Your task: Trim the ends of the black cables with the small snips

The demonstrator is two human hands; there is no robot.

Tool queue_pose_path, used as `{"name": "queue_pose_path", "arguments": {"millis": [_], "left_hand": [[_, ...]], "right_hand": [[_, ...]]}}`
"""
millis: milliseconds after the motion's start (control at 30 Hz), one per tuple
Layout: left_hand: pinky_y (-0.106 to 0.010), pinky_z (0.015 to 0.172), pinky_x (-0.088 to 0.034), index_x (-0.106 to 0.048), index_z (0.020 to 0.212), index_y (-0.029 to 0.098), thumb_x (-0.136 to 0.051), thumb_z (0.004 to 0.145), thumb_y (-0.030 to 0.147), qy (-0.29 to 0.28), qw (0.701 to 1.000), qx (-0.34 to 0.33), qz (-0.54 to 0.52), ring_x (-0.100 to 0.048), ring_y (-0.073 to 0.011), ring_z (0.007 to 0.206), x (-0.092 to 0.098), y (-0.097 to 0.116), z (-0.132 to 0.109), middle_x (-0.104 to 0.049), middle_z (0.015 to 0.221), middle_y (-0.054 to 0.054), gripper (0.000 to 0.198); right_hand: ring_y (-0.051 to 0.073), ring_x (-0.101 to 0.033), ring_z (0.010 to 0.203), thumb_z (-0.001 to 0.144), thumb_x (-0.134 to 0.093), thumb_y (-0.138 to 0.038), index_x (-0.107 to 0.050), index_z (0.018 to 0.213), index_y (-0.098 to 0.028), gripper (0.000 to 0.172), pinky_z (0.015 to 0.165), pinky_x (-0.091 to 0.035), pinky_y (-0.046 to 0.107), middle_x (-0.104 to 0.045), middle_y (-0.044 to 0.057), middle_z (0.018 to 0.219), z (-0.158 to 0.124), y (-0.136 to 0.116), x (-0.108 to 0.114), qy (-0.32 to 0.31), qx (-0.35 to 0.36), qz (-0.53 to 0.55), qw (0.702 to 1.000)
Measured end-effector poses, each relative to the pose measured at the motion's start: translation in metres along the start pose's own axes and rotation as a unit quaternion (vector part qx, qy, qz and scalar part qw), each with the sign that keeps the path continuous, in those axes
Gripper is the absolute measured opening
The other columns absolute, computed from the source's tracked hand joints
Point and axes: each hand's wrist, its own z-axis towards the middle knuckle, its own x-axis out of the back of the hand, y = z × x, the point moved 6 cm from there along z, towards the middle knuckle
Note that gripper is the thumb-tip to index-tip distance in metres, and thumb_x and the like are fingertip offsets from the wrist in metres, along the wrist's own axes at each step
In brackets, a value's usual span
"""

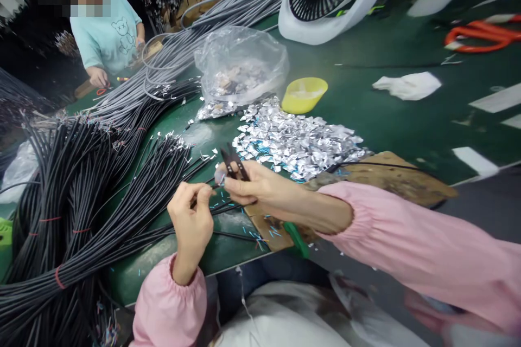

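In my right hand (260, 187) I hold black thread snips (233, 165), their blades pointing up and away from me. A small shiny scrap of foil (220, 175) shows at the tips of my right thumb and finger. Close by on the left, my left hand (191, 219) is closed in a pinch on what appears to be a black cable (222, 208), largely covered by the fingers. A bundle of black cables (163, 173) with stripped, foil-tipped ends lies beyond my left hand. Past the snips spreads a pile of silver foil scraps (297, 141).
A worn wooden board (378, 176) lies at the table's near edge, with a green handle (297, 239) beside it. Farther back are a yellow scoop (305, 95), a clear plastic bag (244, 59), a fan (325, 0) and orange scissors (484, 36). Across the table stands a co-worker (108, 38).
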Motion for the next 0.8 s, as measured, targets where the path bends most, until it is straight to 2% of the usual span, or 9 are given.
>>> {"name": "queue_pose_path", "arguments": {"millis": [100, 167, 233, 367, 433, 500, 567, 667, 800], "left_hand": [[-0.021, 0.051, -0.035, -0.052, 0.055, 0.016, -0.048, 0.085, 0.033, -0.101, 0.989, 0.073, -0.074, -0.046, -0.0095, 0.053, -0.008, -0.002, 0.003, -0.050, 0.054, 0.001, 0.035], [-0.021, 0.048, -0.032, -0.048, 0.051, 0.016, -0.048, 0.084, 0.041, -0.150, 0.975, 0.110, -0.121, -0.042, -0.0086, 0.049, -0.011, -0.001, 0.003, -0.045, 0.051, 0.002, 0.041], [-0.021, 0.046, -0.030, -0.046, 0.050, 0.016, -0.048, 0.083, 0.046, -0.166, 0.966, 0.135, -0.145, -0.039, -0.0081, 0.048, -0.012, -0.002, 0.002, -0.042, 0.050, 0.002, 0.044], [-0.021, 0.045, -0.028, -0.048, 0.052, 0.016, -0.050, 0.082, 0.049, -0.135, 0.965, 0.159, -0.157, -0.038, -0.0078, 0.048, -0.008, -0.010, -0.001, -0.041, 0.050, 0.003, 0.044], [-0.021, 0.045, -0.028, -0.049, 0.053, 0.016, -0.051, 0.081, 0.049, -0.122, 0.967, 0.158, -0.155, -0.039, -0.0080, 0.049, -0.007, -0.012, -0.002, -0.042, 0.051, 0.002, 0.044], [-0.020, 0.045, -0.028, -0.051, 0.054, 0.016, -0.051, 0.081, 0.049, -0.114, 0.970, 0.153, -0.149, -0.040, -0.0082, 0.049, -0.006, -0.012, -0.001, -0.044, 0.052, 0.002, 0.043], [-0.020, 0.044, -0.029, -0.052, 0.054, 0.016, -0.052, 0.080, 0.049, -0.112, 0.972, 0.149, -0.142, -0.041, -0.0082, 0.049, -0.006, -0.011, -0.001, -0.045, 0.052, 0.001, 0.043], [-0.020, 0.044, -0.030, -0.053, 0.054, 0.016, -0.051, 0.080, 0.050, -0.114, 0.974, 0.147, -0.130, -0.042, -0.0084, 0.048, -0.008, -0.010, 0.000, -0.047, 0.052, 0.001, 0.043], [-0.020, 0.042, -0.030, -0.055, 0.056, 0.016, -0.051, 0.080, 0.050, -0.100, 0.976, 0.148, -0.123, -0.043, -0.0082, 0.047, -0.008, -0.012, -0.001, -0.049, 0.052, 0.001, 0.042]], "right_hand": [[0.009, -0.031, 0.048, 0.081, -0.048, -0.031, -0.041, 0.074, -0.019, 0.015, 0.044, -0.029, 0.024, -0.035, -0.005, 0.058, -0.005, -0.014, -0.002, 0.021, 0.100, -0.110, 0.989], [0.012, -0.040, 0.057, 0.080, -0.045, -0.018, -0.042, 0.070, -0.019, 0.010, 0.050, -0.034, 0.026, -0.042, 0.000, 0.064, -0.013, -0.032, 0.001, 0.097, 0.219, -0.243, 0.940], [0.014, -0.044, 0.061, 0.079, -0.044, -0.012, -0.043, 0.070, -0.020, 0.012, 0.053, -0.037, 0.027, -0.046, 0.003, 0.067, -0.021, -0.044, 0.009, 0.177, 0.284, -0.326, 0.884], [0.015, -0.045, 0.058, 0.085, -0.046, -0.022, -0.046, 0.073, -0.021, 0.012, 0.052, -0.037, 0.028, -0.047, 0.003, 0.064, -0.029, -0.047, 0.044, 0.377, 0.222, -0.294, 0.850], [0.013, -0.044, 0.054, 0.086, -0.047, -0.030, -0.048, 0.069, -0.020, 0.020, 0.050, -0.036, 0.027, -0.048, 0.001, 0.061, -0.022, -0.041, 0.044, 0.336, 0.185, -0.270, 0.883], [0.010, -0.040, 0.049, 0.083, -0.052, -0.037, -0.050, 0.064, -0.018, 0.026, 0.046, -0.034, 0.025, -0.046, -0.001, 0.057, -0.011, -0.032, 0.031, 0.220, 0.150, -0.261, 0.928], [0.008, -0.038, 0.047, 0.078, -0.058, -0.040, -0.052, 0.064, -0.017, 0.028, 0.043, -0.032, 0.023, -0.045, -0.003, 0.055, -0.006, -0.026, 0.019, 0.150, 0.135, -0.245, 0.948], [0.008, -0.040, 0.049, 0.076, -0.061, -0.037, -0.054, 0.066, -0.016, 0.024, 0.044, -0.033, 0.022, -0.047, -0.003, 0.056, -0.007, -0.025, 0.017, 0.163, 0.145, -0.234, 0.947], [0.009, -0.044, 0.049, 0.078, -0.057, -0.032, -0.055, 0.074, -0.017, 0.016, 0.045, -0.036, 0.022, -0.051, -0.002, 0.059, -0.011, -0.026, 0.033, 0.245, 0.141, -0.198, 0.939]]}}
